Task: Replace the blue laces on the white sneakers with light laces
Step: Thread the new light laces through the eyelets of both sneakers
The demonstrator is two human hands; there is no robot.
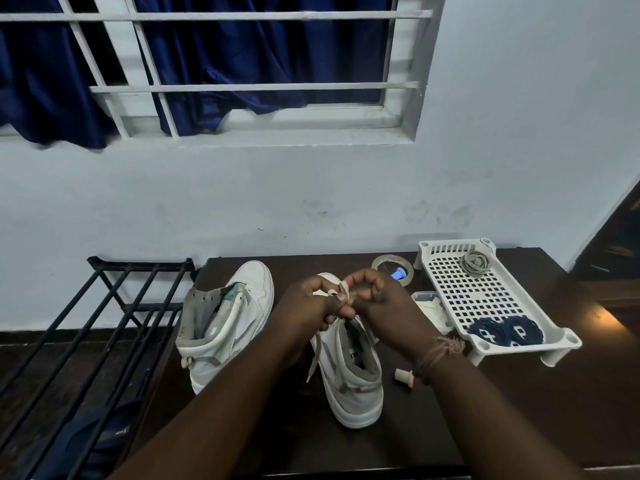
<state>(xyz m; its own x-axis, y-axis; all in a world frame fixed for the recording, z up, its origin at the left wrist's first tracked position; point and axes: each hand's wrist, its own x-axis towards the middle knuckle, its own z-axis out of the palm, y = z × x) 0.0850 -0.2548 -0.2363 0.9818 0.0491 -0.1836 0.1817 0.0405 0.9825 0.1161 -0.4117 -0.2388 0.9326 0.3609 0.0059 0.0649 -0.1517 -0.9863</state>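
Pale walls and a barred window point(221, 84) with a dark blue curtain point(242, 53) stand behind a dark surface point(519, 410) that carries the work. Two white sneakers sit on it: the left sneaker point(225, 327) has bare eyelets and an open tongue, and the right sneaker point(349, 368) stands just beside it under both hands. The left hand point(304, 306) and right hand point(377, 299) are curled close together over the upper eyelets, each pinching a stretch of the light lace point(341, 292); a loose end of it hangs down the shoe's side toward the surface.

To the right a white perforated tray point(485, 299) holds the coiled blue laces point(502, 332) at its near end and a grey coil point(476, 263) at its far end, probably the second light lace. A tape roll point(393, 268) lies behind the shoes, and a black rack point(104, 323) stands at the left.

The lace looks flat, soft and light, so it will likely twist and slip; taking it by the stiff tip should make threading easier. The sneaker seems light enough to shift when the lace is pulled, so steadying it at the collar would help.
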